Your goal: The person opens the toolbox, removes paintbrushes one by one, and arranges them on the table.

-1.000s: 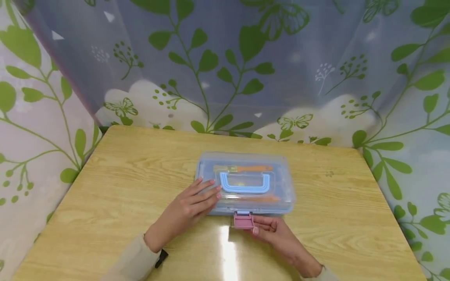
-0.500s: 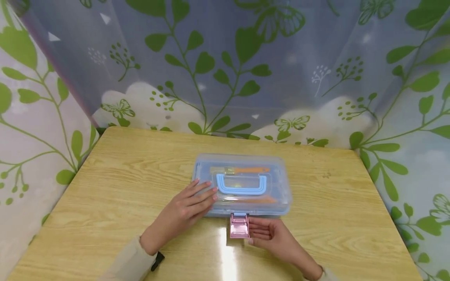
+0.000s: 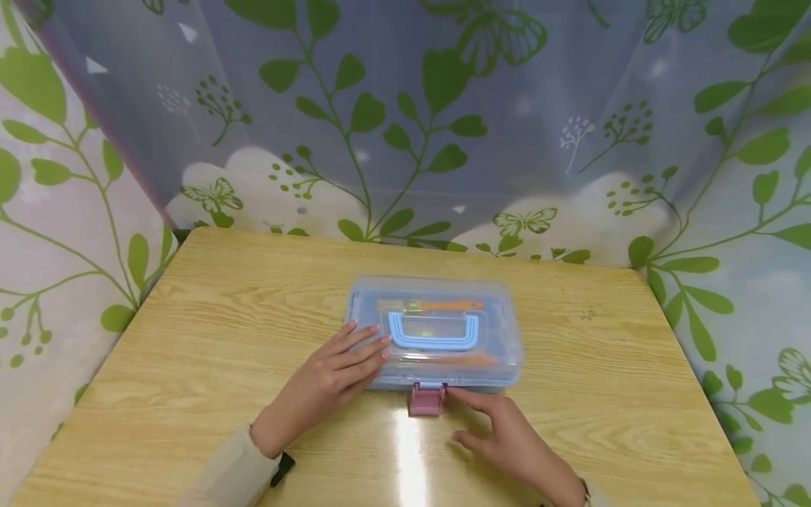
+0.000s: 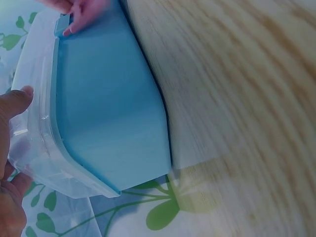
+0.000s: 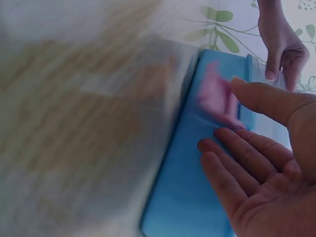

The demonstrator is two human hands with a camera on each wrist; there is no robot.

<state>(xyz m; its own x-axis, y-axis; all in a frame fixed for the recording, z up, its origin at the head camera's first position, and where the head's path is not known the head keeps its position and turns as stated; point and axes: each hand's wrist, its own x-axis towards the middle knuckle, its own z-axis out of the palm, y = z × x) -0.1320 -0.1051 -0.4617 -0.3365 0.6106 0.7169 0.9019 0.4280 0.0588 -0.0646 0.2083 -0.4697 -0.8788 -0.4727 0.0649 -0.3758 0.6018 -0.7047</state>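
Note:
A blue plastic storage box [image 4: 108,108] with a clear lid [image 3: 503,331] sits on the table, its light blue handle [image 3: 433,343] folded flat. My left hand [image 3: 329,370] rests on the lid's left front part, fingers spread. At the front, a pink latch [image 3: 426,401] sticks out from the box, blurred in both wrist views. Just right of it is my right hand [image 3: 507,429], index finger extended to the latch's hinge end and thumb held apart. In the right wrist view its fingers [image 5: 242,163] are stretched out, with nothing held.
Through the lid show a paintbrush [image 3: 450,305] with an orange handle and a second orange-handled item [image 3: 469,359]. The wooden table [image 3: 253,296] meets a leaf-patterned curtain [image 3: 393,141] at its back edge. Similar cloth hangs on both sides.
The right hand held the pink latch's side earlier; its fingers have since parted from that grip. The latch swung lower, then partly back up. The left hand stays on the lid.

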